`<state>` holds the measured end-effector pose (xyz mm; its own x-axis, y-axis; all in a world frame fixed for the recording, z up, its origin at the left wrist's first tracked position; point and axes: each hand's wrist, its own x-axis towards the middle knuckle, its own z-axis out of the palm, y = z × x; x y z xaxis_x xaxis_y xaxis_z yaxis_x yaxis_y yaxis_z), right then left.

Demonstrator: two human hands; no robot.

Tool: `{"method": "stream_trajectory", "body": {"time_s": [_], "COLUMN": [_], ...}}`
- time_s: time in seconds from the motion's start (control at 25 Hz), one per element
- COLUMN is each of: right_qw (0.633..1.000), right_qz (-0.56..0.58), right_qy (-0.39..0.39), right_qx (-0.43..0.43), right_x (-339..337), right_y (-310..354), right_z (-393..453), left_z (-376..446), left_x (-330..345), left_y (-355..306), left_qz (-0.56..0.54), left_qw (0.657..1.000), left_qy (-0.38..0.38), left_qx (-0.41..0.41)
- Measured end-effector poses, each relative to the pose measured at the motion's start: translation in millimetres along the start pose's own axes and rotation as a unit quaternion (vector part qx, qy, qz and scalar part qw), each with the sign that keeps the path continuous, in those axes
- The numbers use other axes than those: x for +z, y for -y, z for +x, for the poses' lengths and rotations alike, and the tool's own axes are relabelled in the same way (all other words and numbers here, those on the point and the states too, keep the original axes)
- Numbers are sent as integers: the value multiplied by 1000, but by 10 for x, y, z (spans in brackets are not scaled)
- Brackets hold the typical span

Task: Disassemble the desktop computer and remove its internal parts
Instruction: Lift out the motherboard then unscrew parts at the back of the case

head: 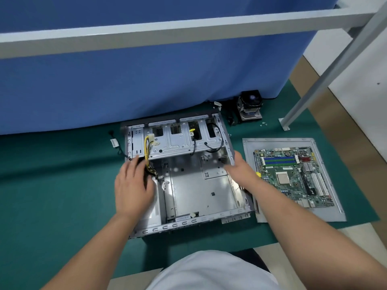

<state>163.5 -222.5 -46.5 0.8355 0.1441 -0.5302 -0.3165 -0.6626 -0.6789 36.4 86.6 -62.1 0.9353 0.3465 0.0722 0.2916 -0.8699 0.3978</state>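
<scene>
Case (196,185) is lying open mid-mat, nearly gutted. I am curling my left hand (132,185) round the power supply's yellow cables (147,151) to free them, while my right hand (240,166), fingers straight, is bracing the case's right wall.

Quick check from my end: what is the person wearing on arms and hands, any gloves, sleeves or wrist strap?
Nothing on either: the left hand and right hand are bare, without gloves, rings, watch or wrist strap. Both forearms are uncovered up to the frame edge. A white garment shows at the bottom.
</scene>
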Motion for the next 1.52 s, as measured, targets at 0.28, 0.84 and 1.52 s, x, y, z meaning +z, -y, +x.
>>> {"method": "stream_trajectory", "body": {"time_s": [0.28, 0.84, 1.52], "right_qw": [976, 957, 962], "right_qz": [-140, -207, 268], "right_qy": [-125, -86, 16], "right_qx": [107, 184, 39], "right_x": [-458, -313, 1902], "right_y": [-875, -1034, -54], "right_z": [69, 243, -2328], "left_z": [-183, -188, -978], "left_x": [123, 194, -273], "left_y": [-151, -160, -142], "left_qz": [166, 178, -417], "left_qw": [983, 982, 894], "left_qy": [66, 46, 157], "left_qx": [35, 34, -54]}}
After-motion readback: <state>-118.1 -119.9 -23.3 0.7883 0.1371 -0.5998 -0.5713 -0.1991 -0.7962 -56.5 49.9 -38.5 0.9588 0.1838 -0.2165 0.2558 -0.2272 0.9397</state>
